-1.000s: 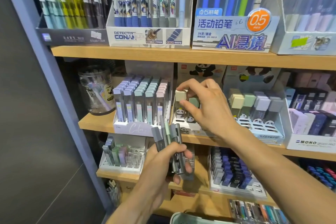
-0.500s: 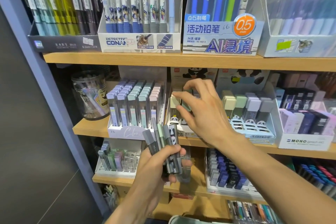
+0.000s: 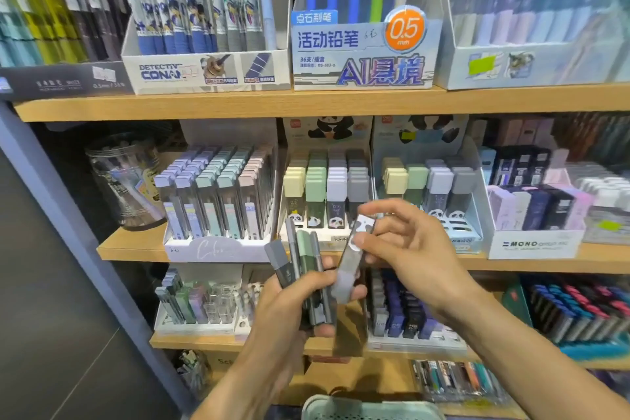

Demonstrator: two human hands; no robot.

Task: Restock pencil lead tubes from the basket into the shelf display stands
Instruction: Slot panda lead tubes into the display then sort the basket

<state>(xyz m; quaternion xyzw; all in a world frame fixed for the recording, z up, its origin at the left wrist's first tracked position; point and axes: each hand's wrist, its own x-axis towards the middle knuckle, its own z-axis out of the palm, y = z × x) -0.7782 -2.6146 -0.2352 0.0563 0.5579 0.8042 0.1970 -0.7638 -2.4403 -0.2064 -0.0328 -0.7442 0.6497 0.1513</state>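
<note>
My left hand [image 3: 289, 310] grips a fanned bundle of lead tubes [image 3: 300, 266], grey and green, in front of the middle shelf. My right hand [image 3: 409, 249] pinches one grey tube with a panda print [image 3: 351, 259] at the right of that bundle, tilted and blurred. Behind them stands the left panda display stand [image 3: 325, 194] with yellow, green, lilac and grey capped tubes. To its right, a second panda stand [image 3: 429, 187] holds fewer tubes, with open slots at its front. The basket's pale green rim [image 3: 368, 407] shows at the bottom edge.
A stand of pastel flat lead cases [image 3: 218, 194] sits left of the panda stands, beside a clear jar [image 3: 126, 177]. MONO eraser box [image 3: 535, 215] at right. Pen boxes fill the top shelf [image 3: 238, 104]. A half-filled stand [image 3: 194, 303] and dark tubes [image 3: 402, 310] sit below.
My right hand left a cream-capped tube in the left panda stand, drew back toward me and now pinches a grey tube at the bundle. The view moved closer to the shelf.
</note>
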